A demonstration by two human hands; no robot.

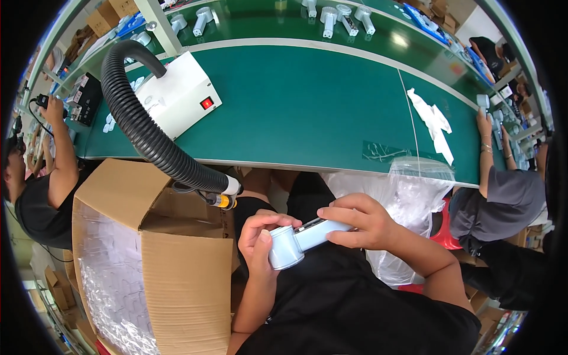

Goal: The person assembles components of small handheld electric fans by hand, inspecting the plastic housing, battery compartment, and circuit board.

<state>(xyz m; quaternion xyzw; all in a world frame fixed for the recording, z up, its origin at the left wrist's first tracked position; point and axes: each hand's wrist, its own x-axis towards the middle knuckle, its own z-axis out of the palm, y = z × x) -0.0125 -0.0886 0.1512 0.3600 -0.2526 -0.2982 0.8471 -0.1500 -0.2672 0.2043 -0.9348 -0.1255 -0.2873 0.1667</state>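
A light-blue handheld device (286, 248) with a drum-shaped head and a straight handle is held over my lap. My left hand (258, 241) wraps round its head, thumb on the near side. The fingers of my right hand (362, 223) grip the far end of the handle, from above and from the near side. A dark strip shows along the handle's upper side, perhaps an opening; its details are too small to tell. Left of my hands hangs the end of a black corrugated hose (139, 127), with a white collar and a yellow-orange part.
The hose joins a white box (186, 94) with a red switch on the green bench (296, 100). White gloves (435, 124) lie at right. An open carton (183, 290) stands left of me; clear plastic bags (408, 189) hang at the bench edge. Similar devices (329, 22) stand on the shelf. People work on both sides.
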